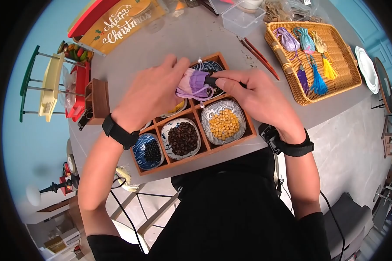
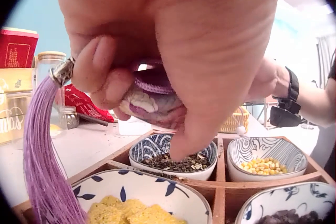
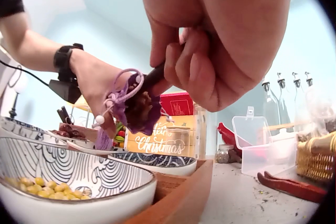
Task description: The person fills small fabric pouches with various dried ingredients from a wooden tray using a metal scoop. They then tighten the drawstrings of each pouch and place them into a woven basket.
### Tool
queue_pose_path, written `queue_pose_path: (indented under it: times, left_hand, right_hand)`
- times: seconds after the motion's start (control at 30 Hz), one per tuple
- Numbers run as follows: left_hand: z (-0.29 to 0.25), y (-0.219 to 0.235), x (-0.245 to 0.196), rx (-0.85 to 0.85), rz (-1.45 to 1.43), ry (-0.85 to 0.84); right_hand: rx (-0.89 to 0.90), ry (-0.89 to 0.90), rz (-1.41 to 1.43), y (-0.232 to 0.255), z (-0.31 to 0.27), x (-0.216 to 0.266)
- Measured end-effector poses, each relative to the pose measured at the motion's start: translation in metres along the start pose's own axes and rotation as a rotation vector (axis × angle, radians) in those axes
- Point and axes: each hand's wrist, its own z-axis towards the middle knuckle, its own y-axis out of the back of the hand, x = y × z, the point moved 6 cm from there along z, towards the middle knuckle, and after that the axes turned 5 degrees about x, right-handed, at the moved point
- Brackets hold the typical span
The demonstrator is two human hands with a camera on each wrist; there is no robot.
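Note:
My left hand [image 1: 149,89] holds a small purple drawstring pouch [image 1: 199,81], and its lilac tassel [image 2: 44,150] hangs down in the left wrist view. With fingers and thumb, my right hand [image 1: 261,93] pinches a black-handled utensil [image 3: 153,79]. The utensil's far end is hidden inside the pouch mouth. Both hands are over a divided wooden box [image 1: 210,151]. Below the pouch sits a blue-patterned bowl [image 2: 137,153] of dried dark leaves [image 2: 181,163]. Other bowls hold yellow corn kernels [image 1: 224,125], coffee-like dark beans [image 1: 183,138], small black beans [image 1: 152,151] and yellow flakes [image 2: 134,211].
A wicker tray [image 1: 307,99] at right carries several tasselled pouches [image 1: 287,41]. Reddish wooden tongs [image 1: 263,58] and a clear plastic box [image 1: 244,21] lie toward the back. At the back left stands a wooden Christmas sign [image 1: 130,22], near a small brown rack [image 1: 99,102].

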Motion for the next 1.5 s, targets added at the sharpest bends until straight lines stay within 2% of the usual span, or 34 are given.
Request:
queue_pose_path:
  times: [0.07,0.13,0.23,0.27,0.3,0.37,0.5,0.6,0.83,0.9,1.03,1.1,1.2,1.33,1.4,1.5]
  left_hand:
    - [-0.001,-0.002,0.0,0.0,0.003,-0.009]
    - [-0.002,-0.005,0.002,0.007,0.008,-0.018]
    - [-0.005,-0.006,0.008,-0.007,-0.005,-0.017]
    - [-0.005,-0.005,0.009,-0.028,-0.01,-0.024]
    - [-0.006,-0.003,0.009,-0.049,-0.015,-0.032]
    - [-0.003,-0.002,0.001,-0.024,-0.037,-0.024]
    - [0.002,-0.003,-0.004,0.01,0.018,-0.028]
    - [-0.001,-0.005,0.005,-0.015,0.004,-0.033]
    - [-0.004,0.001,0.012,0.023,0.001,0.037]
    - [-0.005,0.005,0.009,-0.041,0.003,-0.01]
    - [-0.004,0.005,0.007,-0.011,0.02,0.01]
    - [-0.006,0.005,0.01,0.013,0.035,0.051]
    - [-0.005,0.005,0.007,-0.024,0.038,0.023]
    - [-0.005,0.011,0.006,-0.018,0.046,0.042]
    - [-0.008,0.013,0.008,-0.047,0.028,0.041]
    - [0.001,0.011,-0.001,0.002,0.016,0.045]
  right_hand:
    - [-0.003,0.041,-0.017,0.003,0.001,0.004]
    - [0.055,-0.003,-0.142,0.009,-0.005,0.003]
    - [0.049,0.018,-0.262,0.023,-0.01,0.01]
    - [0.09,-0.082,-0.348,0.026,-0.011,0.01]
    - [0.09,-0.083,-0.348,0.024,-0.009,0.01]
    - [-0.003,-0.048,-0.158,0.021,-0.004,0.011]
    - [0.029,0.051,-0.182,0.008,-0.004,0.015]
    - [0.086,-0.082,-0.178,0.021,-0.016,0.012]
    - [0.09,-0.045,-0.356,0.025,-0.023,0.006]
    - [-0.007,-0.078,-0.172,0.028,-0.023,0.009]
    - [-0.024,0.009,-0.222,0.025,-0.02,0.011]
    - [-0.017,-0.073,-0.326,0.032,-0.024,0.007]
    - [-0.009,-0.049,-0.221,0.029,-0.02,0.016]
    - [-0.031,0.003,-0.316,0.03,-0.017,0.017]
    - [-0.037,-0.02,-0.2,0.032,-0.017,0.014]
    - [-0.056,0.039,-0.227,0.021,-0.011,0.024]
